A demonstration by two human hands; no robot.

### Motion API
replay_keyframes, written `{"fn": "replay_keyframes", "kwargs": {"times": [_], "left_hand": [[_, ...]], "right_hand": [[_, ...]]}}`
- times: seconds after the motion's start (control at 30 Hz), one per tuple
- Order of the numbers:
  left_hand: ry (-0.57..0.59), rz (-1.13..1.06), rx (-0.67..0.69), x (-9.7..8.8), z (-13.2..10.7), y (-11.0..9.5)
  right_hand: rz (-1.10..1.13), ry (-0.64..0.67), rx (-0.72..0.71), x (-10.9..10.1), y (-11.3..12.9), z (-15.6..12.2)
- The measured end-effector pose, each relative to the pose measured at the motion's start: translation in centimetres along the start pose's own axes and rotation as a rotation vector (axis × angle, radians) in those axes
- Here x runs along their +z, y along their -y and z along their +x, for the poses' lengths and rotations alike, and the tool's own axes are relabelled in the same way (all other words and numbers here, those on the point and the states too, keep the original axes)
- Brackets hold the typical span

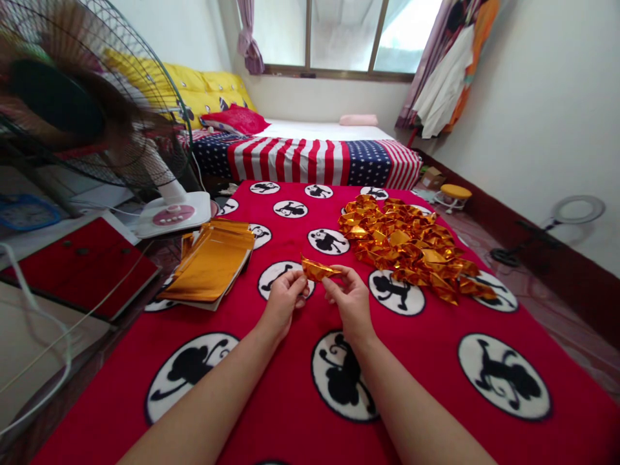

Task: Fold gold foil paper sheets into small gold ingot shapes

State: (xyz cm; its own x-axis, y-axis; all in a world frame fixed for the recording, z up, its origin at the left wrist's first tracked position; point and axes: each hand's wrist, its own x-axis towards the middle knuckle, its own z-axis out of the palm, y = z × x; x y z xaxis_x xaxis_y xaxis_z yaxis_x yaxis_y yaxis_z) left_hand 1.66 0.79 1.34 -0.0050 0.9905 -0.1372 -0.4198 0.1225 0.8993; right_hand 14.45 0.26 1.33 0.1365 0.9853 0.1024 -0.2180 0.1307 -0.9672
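Between my two hands is a folded gold foil paper [317,269], boat-like in shape with pointed ends. My left hand [289,294] pinches its left end between thumb and fingers. At the other end, my right hand [352,298] grips it, thumb in front and fingers behind. The paper is held above a red cloth [436,349] printed with black monkey figures in white circles. Left of my hands lies a stack of flat gold foil sheets [208,265]. To the right spreads a heap of folded gold foil pieces [407,242].
An electric fan [169,213] stands at the left, beside a red-fronted cabinet [80,265]. Beyond the cloth is a bed with a flag-patterned cover [290,160]. A ring light [576,210] and a yellow-topped stool [455,192] are on the right.
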Motion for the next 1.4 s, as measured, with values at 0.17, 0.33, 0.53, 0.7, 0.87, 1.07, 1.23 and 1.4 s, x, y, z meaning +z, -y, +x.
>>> {"fn": "replay_keyframes", "kwargs": {"times": [0.17,0.33,0.53,0.7,0.87,1.07,1.23,1.4], "left_hand": [[-0.001,-0.017,-0.024,0.0,0.0,-0.2],[-0.029,-0.124,-0.122,-0.3,0.1,-1.0],[-0.04,-0.117,-0.207,-0.5,0.4,-1.6],[-0.068,-0.082,-0.124,-0.3,0.2,-1.0],[-0.151,0.17,0.177,-0.1,-0.1,-0.1],[-0.204,0.386,0.411,0.3,-0.8,-0.6],[-0.174,0.445,0.468,0.4,-1.1,-1.0],[-0.158,0.525,0.489,0.2,-1.0,-0.8]], "right_hand": [[0.012,0.007,-0.009,0.0,0.0,0.0],[0.008,0.026,-0.048,-0.1,0.0,0.0],[-0.096,-0.04,-0.102,-0.3,0.1,-0.1],[-0.176,-0.127,-0.129,-0.4,0.2,-0.1],[-0.203,-0.159,-0.13,-0.5,0.4,0.0],[-0.231,-0.138,-0.162,-0.5,0.2,-0.1],[-0.268,-0.119,-0.203,-0.4,-0.3,-0.3],[-0.336,-0.099,-0.22,-0.5,-0.4,-0.4]]}}
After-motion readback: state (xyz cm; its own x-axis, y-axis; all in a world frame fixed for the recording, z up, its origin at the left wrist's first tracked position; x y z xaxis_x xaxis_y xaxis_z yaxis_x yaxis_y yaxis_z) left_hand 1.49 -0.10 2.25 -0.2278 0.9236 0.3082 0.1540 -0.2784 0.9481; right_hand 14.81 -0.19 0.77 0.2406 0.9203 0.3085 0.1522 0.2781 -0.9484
